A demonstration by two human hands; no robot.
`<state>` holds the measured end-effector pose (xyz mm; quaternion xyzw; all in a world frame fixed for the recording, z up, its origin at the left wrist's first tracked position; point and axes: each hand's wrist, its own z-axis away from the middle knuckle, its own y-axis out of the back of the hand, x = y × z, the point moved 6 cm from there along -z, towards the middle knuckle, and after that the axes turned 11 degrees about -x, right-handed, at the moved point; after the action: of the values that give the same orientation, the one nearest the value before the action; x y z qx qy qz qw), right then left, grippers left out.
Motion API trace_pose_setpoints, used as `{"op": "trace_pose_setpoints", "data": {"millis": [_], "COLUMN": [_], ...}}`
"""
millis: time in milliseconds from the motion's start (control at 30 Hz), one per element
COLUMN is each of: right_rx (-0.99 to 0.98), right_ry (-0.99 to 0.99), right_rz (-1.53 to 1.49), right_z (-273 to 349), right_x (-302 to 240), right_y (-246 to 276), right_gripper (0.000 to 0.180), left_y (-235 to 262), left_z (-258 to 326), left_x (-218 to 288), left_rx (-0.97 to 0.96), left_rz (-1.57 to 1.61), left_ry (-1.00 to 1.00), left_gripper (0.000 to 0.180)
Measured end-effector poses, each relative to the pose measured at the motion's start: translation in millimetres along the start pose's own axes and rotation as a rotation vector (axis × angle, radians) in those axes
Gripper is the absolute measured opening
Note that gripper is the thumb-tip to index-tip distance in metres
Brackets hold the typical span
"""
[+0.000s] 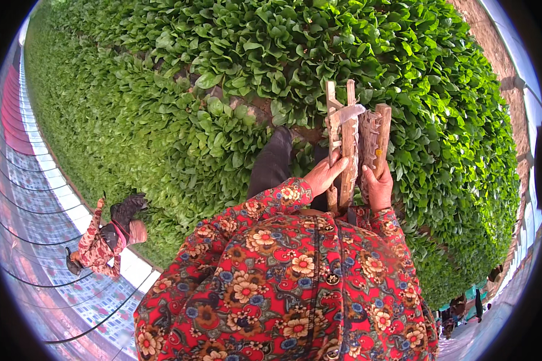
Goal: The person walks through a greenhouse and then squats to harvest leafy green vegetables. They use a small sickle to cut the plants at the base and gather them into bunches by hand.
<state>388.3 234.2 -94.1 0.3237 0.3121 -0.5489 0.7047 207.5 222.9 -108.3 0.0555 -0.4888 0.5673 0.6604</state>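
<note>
In front of my body I hold what looks like a small folding wooden stool (346, 180), its worn bars upright and close together. Pale cord or cloth is wound about the bars, and a whitish wrap (348, 113) crosses near the top. My left hand (326, 175) is closed round the left-hand bars, thumb across the front. Round the thick right-hand bar my right hand (378, 188) is closed, thumb toward me, other fingers mostly hidden behind the wood. A narrow gap separates the left and right bars. Their lower ends partly disappear behind my floral jacket (271, 283).
Dense leafy green plants (162, 108) surround me on both sides and ahead. A narrow soil gap (253, 109) runs between the beds near my dark-trousered leg (274, 159). Another person (105, 240) is at the left bed edge, beside a pale strip (140, 271) and a plastic-sheet wall.
</note>
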Motion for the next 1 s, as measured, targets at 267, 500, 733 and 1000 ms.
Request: {"op": "trace_pose_setpoints", "data": {"millis": [267,500,733,1000], "right_rx": [-0.005,-0.036,-0.429,-0.948], "right_ry": [-0.094,-0.179,-0.160,0.087], "right_rz": [0.522,0.888,1.167,1.273], "right_z": [21.2,29.4,6.8,-21.9], "right_x": [-12.6,-10.7,-31.8,59.1], "right_y": [29.7,12.1,-53.5,-175.8], "right_gripper": [0.035,0.044,0.036,0.018], "left_y": [-5.1,74.0,203.2,263.1], "left_z": [10.2,27.0,138.0,154.3], "left_x": [-42.6,-143.0,-197.4,-183.7], "left_rx": [-0.231,-0.074,0.630,0.619], "left_rz": [0.362,0.764,0.757,0.653], "left_ry": [0.084,0.239,0.452,0.241], "left_gripper": [0.054,0.047,0.051,0.047]}}
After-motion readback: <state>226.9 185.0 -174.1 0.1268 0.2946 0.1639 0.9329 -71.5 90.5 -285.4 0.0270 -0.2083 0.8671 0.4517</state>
